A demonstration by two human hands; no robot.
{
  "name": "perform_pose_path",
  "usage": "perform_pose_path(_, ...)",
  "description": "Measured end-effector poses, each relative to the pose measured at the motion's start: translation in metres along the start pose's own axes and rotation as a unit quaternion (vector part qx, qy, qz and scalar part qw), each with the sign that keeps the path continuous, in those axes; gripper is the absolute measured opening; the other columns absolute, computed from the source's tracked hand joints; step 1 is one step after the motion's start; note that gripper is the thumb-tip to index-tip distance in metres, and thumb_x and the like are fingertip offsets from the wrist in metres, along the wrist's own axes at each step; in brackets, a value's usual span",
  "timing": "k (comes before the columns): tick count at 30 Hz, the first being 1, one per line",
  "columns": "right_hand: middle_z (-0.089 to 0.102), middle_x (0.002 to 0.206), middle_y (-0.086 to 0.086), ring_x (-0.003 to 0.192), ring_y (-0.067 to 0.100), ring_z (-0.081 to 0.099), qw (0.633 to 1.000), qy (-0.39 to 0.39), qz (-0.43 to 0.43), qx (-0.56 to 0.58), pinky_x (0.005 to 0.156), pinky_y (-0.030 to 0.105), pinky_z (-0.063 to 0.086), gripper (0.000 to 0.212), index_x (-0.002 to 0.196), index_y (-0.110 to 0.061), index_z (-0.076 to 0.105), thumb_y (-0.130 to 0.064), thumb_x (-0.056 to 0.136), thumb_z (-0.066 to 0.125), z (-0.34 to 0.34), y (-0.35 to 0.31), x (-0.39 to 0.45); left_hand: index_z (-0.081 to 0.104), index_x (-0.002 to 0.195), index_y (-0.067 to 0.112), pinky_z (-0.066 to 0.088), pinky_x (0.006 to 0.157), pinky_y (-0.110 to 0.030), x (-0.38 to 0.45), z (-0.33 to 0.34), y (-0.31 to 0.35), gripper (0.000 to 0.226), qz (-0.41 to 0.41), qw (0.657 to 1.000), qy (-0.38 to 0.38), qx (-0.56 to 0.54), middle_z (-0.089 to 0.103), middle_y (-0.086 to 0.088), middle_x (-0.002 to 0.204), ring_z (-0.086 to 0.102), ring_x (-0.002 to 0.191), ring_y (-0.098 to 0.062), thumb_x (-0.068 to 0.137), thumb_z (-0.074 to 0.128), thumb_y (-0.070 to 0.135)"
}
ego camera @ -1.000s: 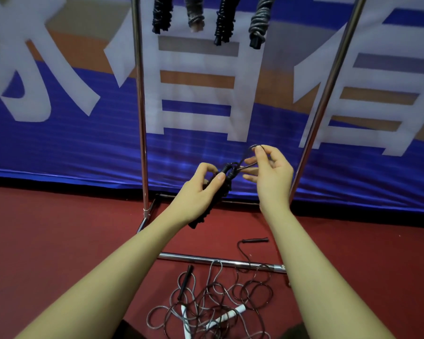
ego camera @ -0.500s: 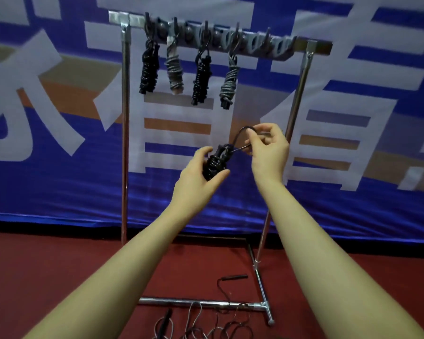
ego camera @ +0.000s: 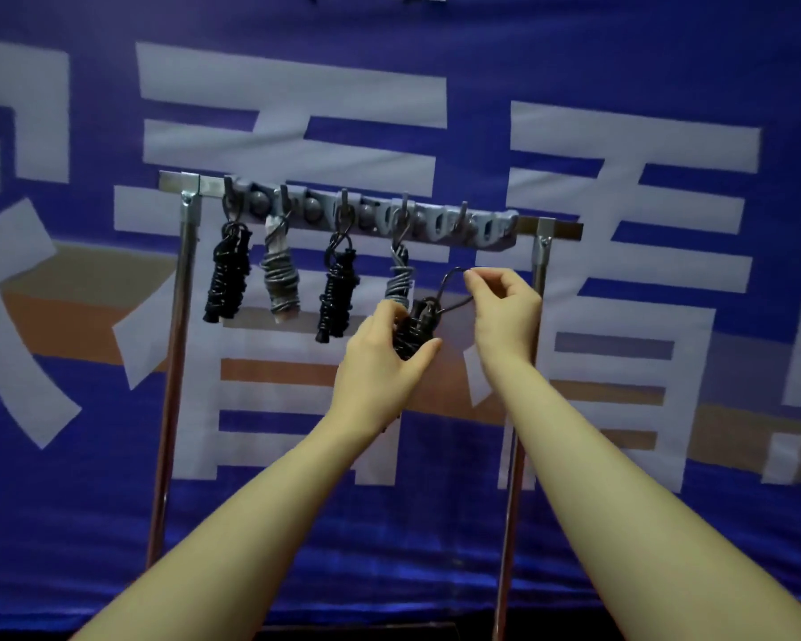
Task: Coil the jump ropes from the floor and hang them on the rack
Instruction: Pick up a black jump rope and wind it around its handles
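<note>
Four coiled ropes (ego camera: 278,282) already hung on the rack (ego camera: 375,215). The left hand (ego camera: 380,363) gripped a fifth black coil (ego camera: 415,328); the right hand (ego camera: 505,303) pinched its loop (ego camera: 452,275), not yet hooked.

Rack (ego camera: 544,231) feet cut off at bottom edge; coiled rope (ego camera: 415,333) partly behind left hand (ego camera: 380,367)

One head-worn wide-angle view faces straight ahead at the rack (ego camera: 357,215), close enough that both forearms reach in from the bottom edge, with the banner (ego camera: 620,62) filling the background.
</note>
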State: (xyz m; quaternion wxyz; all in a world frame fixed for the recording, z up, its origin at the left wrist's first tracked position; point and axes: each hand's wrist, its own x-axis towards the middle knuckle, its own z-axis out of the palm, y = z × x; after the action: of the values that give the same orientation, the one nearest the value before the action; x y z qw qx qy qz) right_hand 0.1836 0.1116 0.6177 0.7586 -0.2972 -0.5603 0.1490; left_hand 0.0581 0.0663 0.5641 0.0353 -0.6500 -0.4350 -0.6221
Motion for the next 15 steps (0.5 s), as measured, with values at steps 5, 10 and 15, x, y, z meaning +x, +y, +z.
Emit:
perform_pose_path(5,0.070,0.096,0.003,0.087,0.009,0.062,1.000,0.000,-0.023,0.018,0.075,0.013,0.051,0.016,0.105,-0.010,0.069,-0.013,0.092,0.060,0.014,0.010,0.051,0.052,0.109,0.016,0.049,0.077,-0.031,0.054,0.021,-0.005,0.035,0.024,0.999,0.027,-0.003,0.062,0.001,0.101,0.057,0.093,-0.015,0.085,0.069,0.035)
perform_pose_path(10,0.069,0.094,0.002,0.084,0.010,0.065,0.998,0.023,-0.017,0.060,0.073,0.019,0.055,0.011,0.098,-0.015,0.068,-0.011,0.091,0.060,0.032,0.011,0.098,0.053,0.110,0.014,0.054,0.074,-0.041,0.097,0.039,-0.003,0.036,0.031,0.998,0.046,-0.019,0.067,-0.005,0.096,0.063,0.086,-0.025,0.086,0.067,0.037)
perform_pose_path(15,0.068,0.086,0.002,0.077,0.015,0.064,0.995,0.035,0.026,0.087,0.070,0.028,0.057,0.009,0.089,-0.017,0.068,-0.011,0.090,0.062,0.052,0.019,0.135,0.054,0.115,0.015,0.054,0.070,-0.038,0.130,0.046,-0.002,0.039,0.006,0.999,0.053,-0.005,0.065,-0.004,0.098,0.064,0.078,-0.023,0.086,0.065,0.039)
